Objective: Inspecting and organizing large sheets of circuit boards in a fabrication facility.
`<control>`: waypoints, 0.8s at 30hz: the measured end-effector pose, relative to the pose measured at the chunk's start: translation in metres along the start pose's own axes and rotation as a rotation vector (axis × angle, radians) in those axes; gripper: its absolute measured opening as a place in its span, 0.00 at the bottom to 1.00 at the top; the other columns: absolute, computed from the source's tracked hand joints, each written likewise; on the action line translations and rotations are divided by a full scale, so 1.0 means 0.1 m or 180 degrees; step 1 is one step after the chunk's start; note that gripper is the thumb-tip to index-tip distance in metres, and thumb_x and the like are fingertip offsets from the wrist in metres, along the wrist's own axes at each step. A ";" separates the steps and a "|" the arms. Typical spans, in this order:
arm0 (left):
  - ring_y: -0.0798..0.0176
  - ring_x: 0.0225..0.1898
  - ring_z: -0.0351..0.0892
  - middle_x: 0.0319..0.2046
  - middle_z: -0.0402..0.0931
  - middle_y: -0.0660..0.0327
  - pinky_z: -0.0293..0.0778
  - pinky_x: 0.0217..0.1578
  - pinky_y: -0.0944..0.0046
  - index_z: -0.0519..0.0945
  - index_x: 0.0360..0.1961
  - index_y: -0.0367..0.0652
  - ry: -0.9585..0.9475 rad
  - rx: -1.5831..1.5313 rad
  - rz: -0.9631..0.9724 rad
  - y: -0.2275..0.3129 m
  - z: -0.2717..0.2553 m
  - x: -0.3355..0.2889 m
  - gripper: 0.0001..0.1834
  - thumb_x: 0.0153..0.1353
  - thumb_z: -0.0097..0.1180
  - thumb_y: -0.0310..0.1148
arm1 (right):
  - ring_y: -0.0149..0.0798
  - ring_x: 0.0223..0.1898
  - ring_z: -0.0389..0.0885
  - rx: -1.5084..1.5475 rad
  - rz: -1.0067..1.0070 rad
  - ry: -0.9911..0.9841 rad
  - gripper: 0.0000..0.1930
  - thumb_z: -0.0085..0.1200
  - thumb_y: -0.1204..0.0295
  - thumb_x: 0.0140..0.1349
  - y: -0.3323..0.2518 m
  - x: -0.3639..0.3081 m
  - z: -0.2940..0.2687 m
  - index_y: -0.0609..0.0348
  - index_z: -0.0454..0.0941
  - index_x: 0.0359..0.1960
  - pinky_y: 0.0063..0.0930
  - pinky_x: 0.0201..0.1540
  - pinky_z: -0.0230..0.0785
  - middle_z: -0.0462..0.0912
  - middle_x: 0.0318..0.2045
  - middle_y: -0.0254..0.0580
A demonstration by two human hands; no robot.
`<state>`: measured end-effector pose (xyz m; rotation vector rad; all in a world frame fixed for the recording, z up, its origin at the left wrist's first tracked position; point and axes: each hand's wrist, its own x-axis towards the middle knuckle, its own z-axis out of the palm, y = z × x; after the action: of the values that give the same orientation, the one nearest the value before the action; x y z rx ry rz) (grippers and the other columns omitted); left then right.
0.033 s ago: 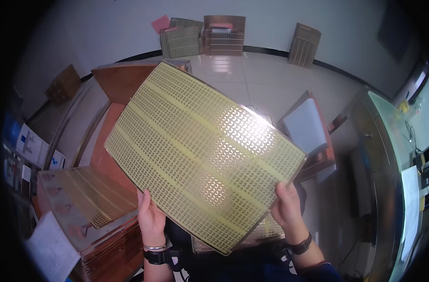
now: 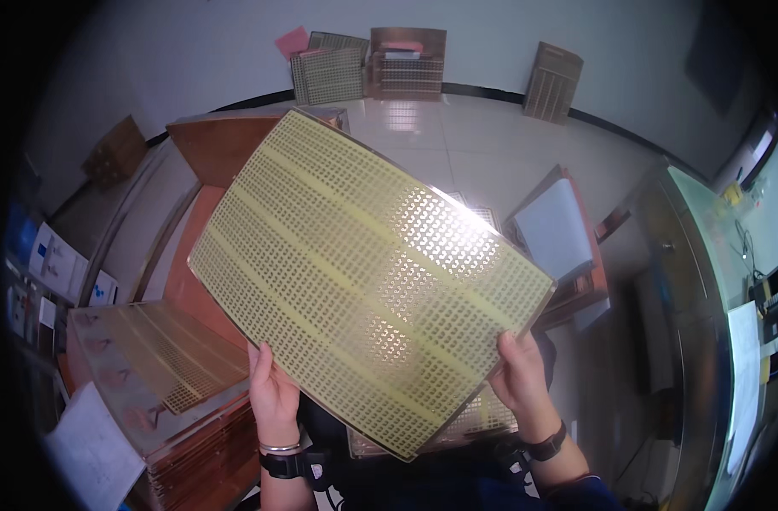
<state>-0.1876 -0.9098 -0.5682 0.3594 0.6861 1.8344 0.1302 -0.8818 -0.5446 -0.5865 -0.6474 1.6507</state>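
Note:
A large, thin yellow-green circuit board panel (image 2: 321, 247), covered in rows of small metallic pads, is held up at a slant in front of me. My left hand (image 2: 274, 387) grips its lower left edge. On the lower right edge my right hand (image 2: 521, 370) is closed, thumb on the face; its other fingers are mostly behind the board. Bright glare lies on the panel's right half. Below it, over my lap, part of another patterned panel (image 2: 367, 447) shows, mostly covered.
To the left stands a stack of copper-coloured panels (image 2: 206, 456) with a patterned sheet on top, beside a reddish-brown rack (image 2: 203, 153). A rack with a pale sheet (image 2: 555, 226) is at right. More boards (image 2: 329, 75) lean on the far wall. A glass-topped desk (image 2: 712, 247) runs along the right.
The glare patches on the panel have shifted very slightly. Both hands keep their grip in practically the same place.

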 end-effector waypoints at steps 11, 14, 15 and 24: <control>0.57 0.60 0.64 0.60 0.63 0.57 0.63 0.60 0.54 0.59 0.63 0.43 0.0345 -0.0077 0.0263 0.00 -0.07 0.16 0.23 0.68 0.42 0.34 | 0.47 0.55 0.72 -0.0610 0.1379 -0.1053 0.21 0.43 0.71 0.67 -0.11 0.03 -0.20 0.65 0.60 0.60 0.43 0.52 0.73 0.70 0.55 0.51; 0.56 0.60 0.64 0.59 0.64 0.57 0.63 0.60 0.53 0.60 0.62 0.43 0.0423 -0.0160 0.0193 0.03 -0.06 0.19 0.23 0.68 0.43 0.34 | 0.45 0.54 0.72 -0.0901 0.1697 -0.1145 0.20 0.43 0.73 0.67 -0.06 0.03 -0.16 0.64 0.60 0.60 0.44 0.52 0.73 0.71 0.54 0.50; 0.56 0.59 0.65 0.59 0.65 0.57 0.63 0.59 0.52 0.61 0.62 0.42 0.0411 -0.0213 0.0148 0.04 -0.08 0.21 0.22 0.68 0.43 0.34 | 0.45 0.54 0.72 -0.0922 0.1711 -0.1145 0.20 0.43 0.73 0.67 -0.06 0.05 -0.12 0.64 0.60 0.60 0.44 0.52 0.73 0.71 0.54 0.50; 0.57 0.57 0.67 0.56 0.67 0.56 0.63 0.58 0.53 0.61 0.61 0.43 0.0681 -0.0374 0.0302 0.14 -0.47 0.37 0.23 0.66 0.46 0.31 | 0.44 0.43 0.81 -0.1597 0.1975 -0.1112 0.20 0.45 0.71 0.67 0.16 0.55 0.51 0.73 0.62 0.56 0.30 0.43 0.80 0.74 0.50 0.59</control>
<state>-0.2374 -0.8920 -0.5991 0.1204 0.7126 2.0125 0.0749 -0.8342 -0.5204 -0.9330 -1.2468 2.2100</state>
